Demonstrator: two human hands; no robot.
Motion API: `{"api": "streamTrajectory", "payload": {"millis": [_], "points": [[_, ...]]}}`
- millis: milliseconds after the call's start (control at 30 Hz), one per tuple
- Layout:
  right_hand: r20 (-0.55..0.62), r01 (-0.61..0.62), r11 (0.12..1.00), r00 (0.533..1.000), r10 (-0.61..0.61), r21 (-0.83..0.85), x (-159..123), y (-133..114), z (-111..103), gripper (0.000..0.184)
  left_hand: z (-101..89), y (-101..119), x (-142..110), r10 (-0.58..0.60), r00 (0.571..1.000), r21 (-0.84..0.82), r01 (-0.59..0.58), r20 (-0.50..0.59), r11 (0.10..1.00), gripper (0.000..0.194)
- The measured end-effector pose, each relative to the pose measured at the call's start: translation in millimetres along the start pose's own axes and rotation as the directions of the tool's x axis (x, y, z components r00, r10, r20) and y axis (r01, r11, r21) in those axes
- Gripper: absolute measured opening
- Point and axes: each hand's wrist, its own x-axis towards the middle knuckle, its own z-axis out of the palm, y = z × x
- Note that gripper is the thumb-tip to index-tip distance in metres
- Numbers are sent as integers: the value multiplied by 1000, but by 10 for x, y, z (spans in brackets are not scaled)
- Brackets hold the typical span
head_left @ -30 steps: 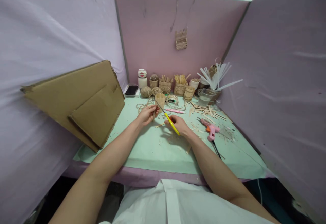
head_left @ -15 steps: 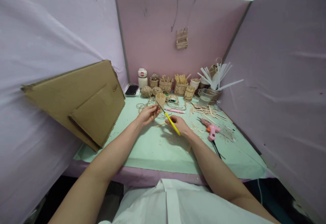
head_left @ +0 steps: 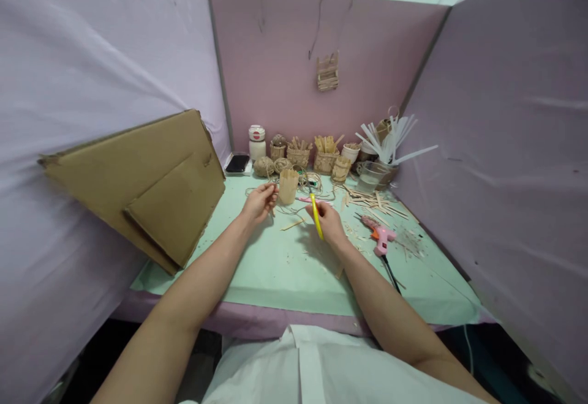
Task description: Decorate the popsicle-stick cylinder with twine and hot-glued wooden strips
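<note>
My right hand [head_left: 329,223] grips yellow-handled scissors [head_left: 316,219], seen nearly edge-on. Their dark tip points away over the pink pen-like tool [head_left: 303,199]. To the left, my left hand [head_left: 260,202] has its fingertips pinched together; a thin bit of something seems to hang below them, too small to name. Between the hands, just beyond them, a small wooden stick cup [head_left: 288,187] stands upright on the green tabletop [head_left: 271,269]. A loose strip of wood [head_left: 293,224] lies in front of the cup.
Twine [head_left: 310,180] lies tangled behind the cup. A pink glue gun [head_left: 382,235] and scattered sticks [head_left: 374,199] are at right, near a clear cup [head_left: 371,176]. Stick-filled baskets [head_left: 327,162] line the back wall. Folded cardboard [head_left: 151,190] leans at left.
The scissors have moved right and away from my left hand, their tip swinging to point forward. My left hand has shifted left, clear of the wooden cup.
</note>
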Motion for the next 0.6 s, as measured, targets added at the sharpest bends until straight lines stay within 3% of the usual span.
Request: {"api": "streamTrajectory", "payload": {"millis": [67, 133, 200, 233, 300, 367, 433, 533, 600], "points": [[-119, -83, 991, 990, 71, -100, 45, 43, -62, 40, -42, 118, 18, 227, 967, 19, -226, -119, 974, 9], [-160, -167, 955, 979, 130, -246, 90, 99, -133, 31, -98, 241, 36, 427, 879, 65, -424, -211, 903, 10], [-136, -213, 898, 976, 173, -386, 122, 153, -195, 25, -150, 337, 48, 509, 825, 65, -509, -247, 858, 10], [-117, -224, 870, 974, 192, -438, 131, 174, -218, 25, -170, 369, 51, 506, 828, 55, -509, -243, 859, 10], [-90, -242, 824, 969, 229, -512, 138, 198, -246, 25, -190, 398, 45, 432, 881, 22, -436, -192, 900, 10], [-82, -255, 788, 964, 253, -560, 137, 197, -254, 26, -181, 388, 27, 283, 954, -4, -285, -93, 959, 12], [-73, -254, 766, 962, 262, -591, 135, 185, -251, 27, -150, 356, -3, 103, 995, -4, -103, 14, 995, 14], [-61, -249, 747, 961, 270, -617, 131, 174, -245, 27, -94, 306, -54, -119, 983, 25, 116, 141, 993, 13], [-56, -243, 740, 962, 269, -627, 123, 178, -245, 28, -69, 288, -83, -205, 959, 16, 206, 196, 978, 10]]}}
